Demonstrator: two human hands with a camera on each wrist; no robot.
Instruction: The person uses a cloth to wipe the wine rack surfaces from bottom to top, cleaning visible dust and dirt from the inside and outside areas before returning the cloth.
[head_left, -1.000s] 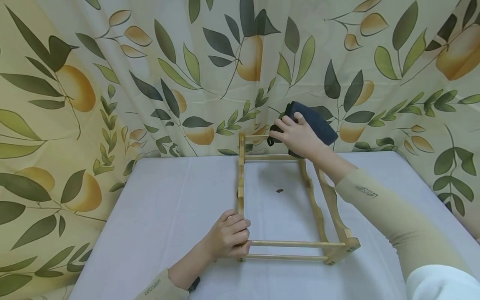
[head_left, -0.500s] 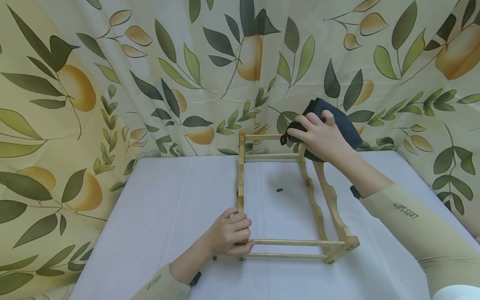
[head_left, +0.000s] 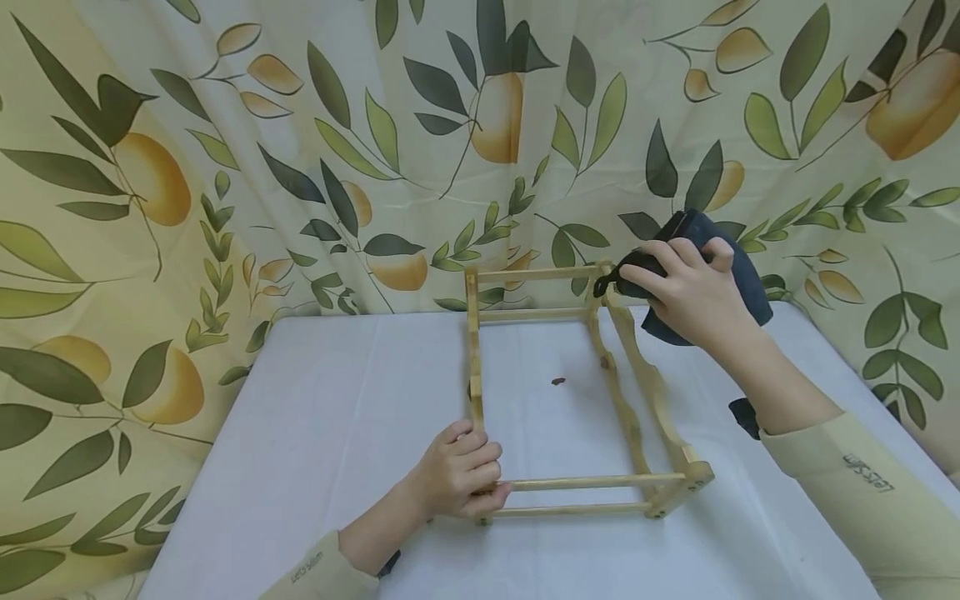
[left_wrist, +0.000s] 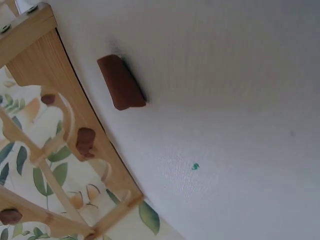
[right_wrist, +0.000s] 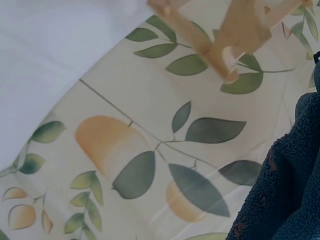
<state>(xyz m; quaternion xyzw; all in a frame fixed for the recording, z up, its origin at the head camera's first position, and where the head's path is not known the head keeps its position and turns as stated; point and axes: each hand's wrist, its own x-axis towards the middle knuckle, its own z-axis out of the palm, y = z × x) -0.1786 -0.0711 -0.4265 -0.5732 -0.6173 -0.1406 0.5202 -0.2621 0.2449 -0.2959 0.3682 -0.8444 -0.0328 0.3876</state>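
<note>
I saw the right hand (head_left: 693, 292) grip soft cloth (head_left: 742, 271), the left hand (head_left: 459, 473) holding the rack's near corner (head_left: 484, 518) (stiff, I judged).

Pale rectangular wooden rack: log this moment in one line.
left hand: grips rack; right hand: holds bunched dark-blue terry cloth; cloth-rack contact: unclear

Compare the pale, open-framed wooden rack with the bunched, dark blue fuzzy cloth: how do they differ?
The rack is an open frame; the cloth is bunched fabric. The rack is pale; the cloth dark blue. The rack looks larger than the cloth. Both are held: the rack by the left hand, the cloth by the right hand.
</note>
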